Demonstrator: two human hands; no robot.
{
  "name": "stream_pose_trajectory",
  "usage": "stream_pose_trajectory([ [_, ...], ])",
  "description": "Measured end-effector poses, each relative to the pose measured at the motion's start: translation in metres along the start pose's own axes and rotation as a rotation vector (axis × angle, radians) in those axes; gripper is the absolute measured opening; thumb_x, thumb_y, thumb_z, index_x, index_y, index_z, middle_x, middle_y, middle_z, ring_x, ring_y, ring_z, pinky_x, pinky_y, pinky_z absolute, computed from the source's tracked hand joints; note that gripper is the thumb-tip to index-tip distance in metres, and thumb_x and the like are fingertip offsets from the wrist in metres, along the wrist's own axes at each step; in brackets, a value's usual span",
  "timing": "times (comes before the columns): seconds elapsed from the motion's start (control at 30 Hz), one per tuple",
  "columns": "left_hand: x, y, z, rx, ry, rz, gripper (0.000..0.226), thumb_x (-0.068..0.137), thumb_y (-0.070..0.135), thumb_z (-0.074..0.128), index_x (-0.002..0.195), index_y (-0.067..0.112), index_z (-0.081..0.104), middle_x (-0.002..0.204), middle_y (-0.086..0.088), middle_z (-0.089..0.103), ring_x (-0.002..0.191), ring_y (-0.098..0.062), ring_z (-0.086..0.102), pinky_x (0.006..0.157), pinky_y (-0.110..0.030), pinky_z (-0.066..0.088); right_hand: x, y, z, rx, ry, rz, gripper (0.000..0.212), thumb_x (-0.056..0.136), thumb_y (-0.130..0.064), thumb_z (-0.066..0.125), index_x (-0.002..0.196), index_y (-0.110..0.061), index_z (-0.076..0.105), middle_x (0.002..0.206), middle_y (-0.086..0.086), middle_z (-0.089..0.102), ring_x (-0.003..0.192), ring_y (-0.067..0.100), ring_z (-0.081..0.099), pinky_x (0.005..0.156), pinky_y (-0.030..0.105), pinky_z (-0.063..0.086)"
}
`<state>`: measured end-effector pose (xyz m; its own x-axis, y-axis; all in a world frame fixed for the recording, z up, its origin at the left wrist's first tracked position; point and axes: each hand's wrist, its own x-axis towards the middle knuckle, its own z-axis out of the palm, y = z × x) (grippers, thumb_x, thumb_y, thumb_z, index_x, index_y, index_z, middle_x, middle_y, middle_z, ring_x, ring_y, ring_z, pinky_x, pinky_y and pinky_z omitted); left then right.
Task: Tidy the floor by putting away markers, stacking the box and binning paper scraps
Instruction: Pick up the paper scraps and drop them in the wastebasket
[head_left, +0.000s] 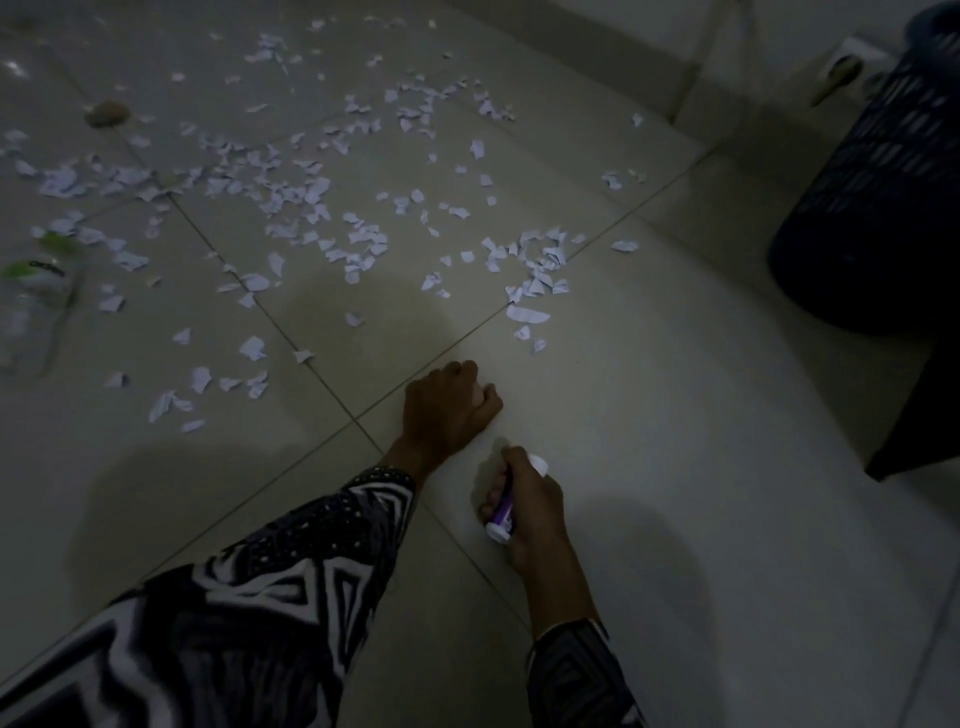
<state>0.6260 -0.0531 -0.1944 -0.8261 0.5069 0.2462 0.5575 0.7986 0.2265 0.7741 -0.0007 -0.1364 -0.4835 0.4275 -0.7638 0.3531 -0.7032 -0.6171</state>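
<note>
White paper scraps (291, 208) lie scattered across the tiled floor (675, 415). Right hand (530, 506) grips a purple marker (503, 506) low over the tile. Left hand (449, 408) rests fisted on the floor; contents indiscernible. Dark slotted bin (883, 197) stands right.

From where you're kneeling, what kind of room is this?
Probably a dim room in a home: a pale tiled floor, a dark slotted bin by the wall, and torn paper scraps strewn about.
</note>
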Motion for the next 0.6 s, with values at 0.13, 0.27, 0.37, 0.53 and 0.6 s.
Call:
stream_pose_trajectory([
  [0.13, 0.003, 0.006, -0.003, 0.048, -0.088, -0.093, 0.033, 0.086, 0.044, 0.051, 0.073, 0.015, 0.059, 0.069, -0.007, 0.064, 0.064, -0.033, 0.062, 0.059, -0.031, 0.034, -0.001, -0.002, -0.001, 0.01, -0.009, 0.015, 0.03, 0.097, -0.022, 0.061, 0.071, -0.009, 0.052, 0.05, 0.009, 0.049, 0.034, 0.018, 0.041, 0.033, 0.015, 0.031],
  [0.27, 0.018, 0.005, -0.011, -0.081, -0.211, -0.259, 0.039, 0.082, 0.051, 0.048, 0.071, 0.017, 0.063, 0.075, 0.001, 0.064, 0.073, -0.027, 0.06, 0.065, -0.029, 0.035, -0.003, -0.004, 0.0, 0.02, -0.035, 0.008, 0.029, 0.097, -0.021, 0.06, 0.072, -0.009, 0.049, 0.053, 0.01, 0.047, 0.035, 0.018, 0.039, 0.034, 0.014, 0.029],
  [0.37, 0.028, -0.013, -0.026, -0.425, -0.25, -0.437, 0.042, 0.07, 0.054, 0.054, 0.055, 0.016, 0.06, 0.052, 0.012, 0.058, 0.061, -0.013, 0.059, 0.056, -0.022, 0.037, -0.004, -0.003, -0.001, 0.054, -0.049, -0.003, 0.033, 0.098, -0.019, 0.059, 0.068, -0.01, 0.047, 0.053, 0.011, 0.045, 0.038, 0.019, 0.039, 0.035, 0.015, 0.03],
  [0.53, 0.022, -0.062, -0.056, -0.486, -0.179, -0.48, 0.042, 0.07, 0.052, 0.053, 0.045, 0.018, 0.048, 0.038, 0.011, 0.041, 0.051, -0.015, 0.048, 0.054, -0.024, 0.036, -0.002, -0.002, -0.003, 0.0, -0.041, -0.025, 0.037, 0.094, -0.019, 0.063, 0.061, -0.011, 0.048, 0.052, 0.01, 0.047, 0.035, 0.019, 0.041, 0.034, 0.016, 0.032],
  [0.6, 0.017, -0.084, -0.07, -0.447, -0.143, -0.493, 0.046, 0.07, 0.051, 0.054, 0.045, 0.013, 0.044, 0.04, 0.009, 0.039, 0.05, -0.015, 0.048, 0.056, -0.025, 0.039, -0.002, -0.002, -0.004, -0.056, -0.04, -0.043, 0.036, 0.092, -0.02, 0.065, 0.06, -0.013, 0.051, 0.054, 0.011, 0.051, 0.037, 0.02, 0.043, 0.036, 0.018, 0.033],
])
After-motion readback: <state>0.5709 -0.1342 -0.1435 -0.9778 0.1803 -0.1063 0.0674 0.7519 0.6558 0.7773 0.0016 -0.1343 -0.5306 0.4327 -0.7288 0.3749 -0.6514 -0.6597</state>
